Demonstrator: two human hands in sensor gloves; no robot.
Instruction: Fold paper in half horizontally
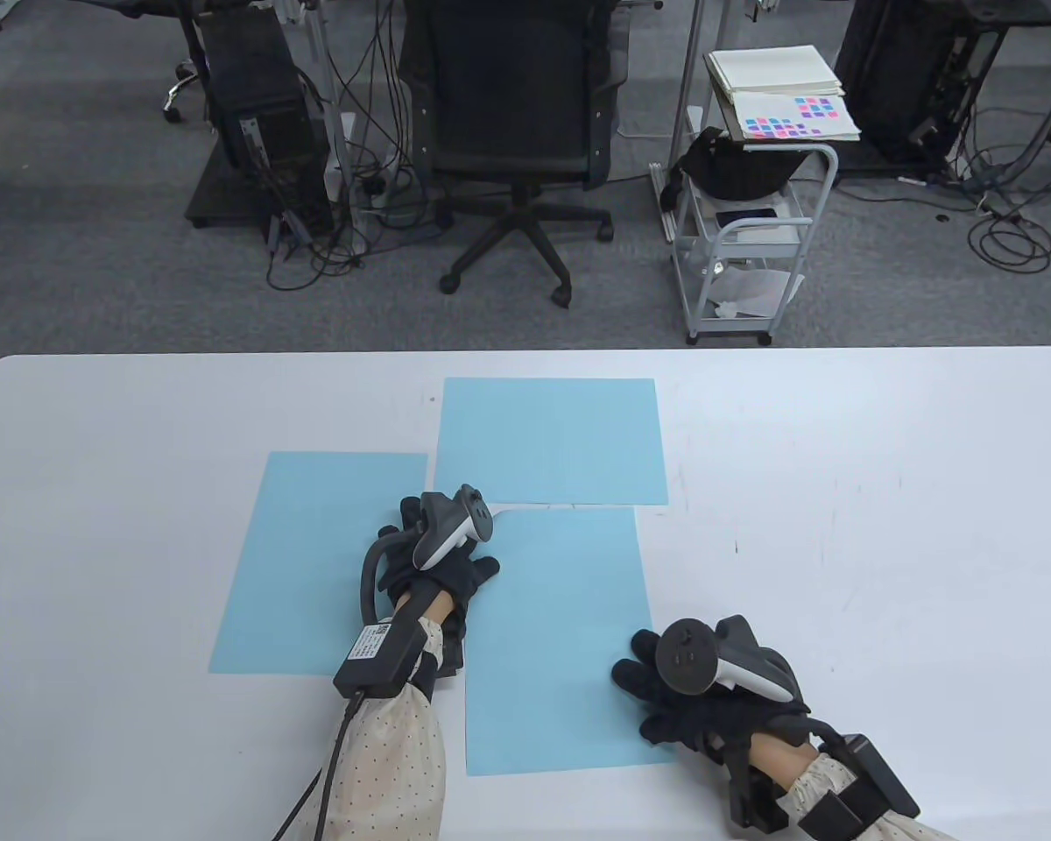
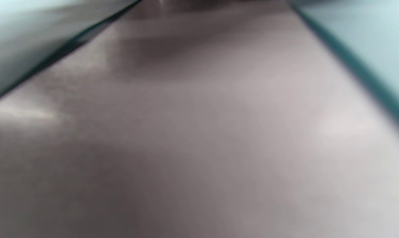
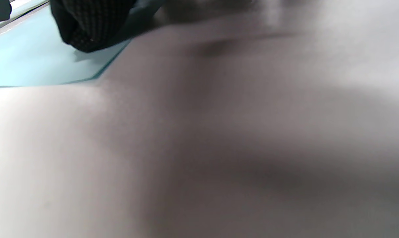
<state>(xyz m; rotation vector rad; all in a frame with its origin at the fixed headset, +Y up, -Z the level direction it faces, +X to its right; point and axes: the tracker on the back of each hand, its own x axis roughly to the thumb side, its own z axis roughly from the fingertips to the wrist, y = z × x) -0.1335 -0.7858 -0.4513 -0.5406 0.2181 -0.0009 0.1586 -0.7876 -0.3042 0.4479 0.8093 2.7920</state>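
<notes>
Three light blue paper sheets lie flat on the white table (image 1: pixel 841 526): one at the left (image 1: pixel 306 561), one at the back middle (image 1: pixel 552 442), one at the front middle (image 1: pixel 560 639). My left hand (image 1: pixel 442 552) rests palm down in the gap between the left sheet and the front sheet, thumb on the front sheet's top left corner. My right hand (image 1: pixel 648 679) lies at the front sheet's right edge near its lower corner. In the right wrist view a gloved fingertip (image 3: pixel 93 26) touches the blue paper (image 3: pixel 37 62) at its edge. The left wrist view is blurred, with blue paper (image 2: pixel 368 29) at both top corners.
The table's far edge runs across the middle of the table view. Beyond it stand an office chair (image 1: pixel 512 123), a white trolley (image 1: pixel 753 219) with notebooks, and a computer tower (image 1: pixel 263 114) with cables.
</notes>
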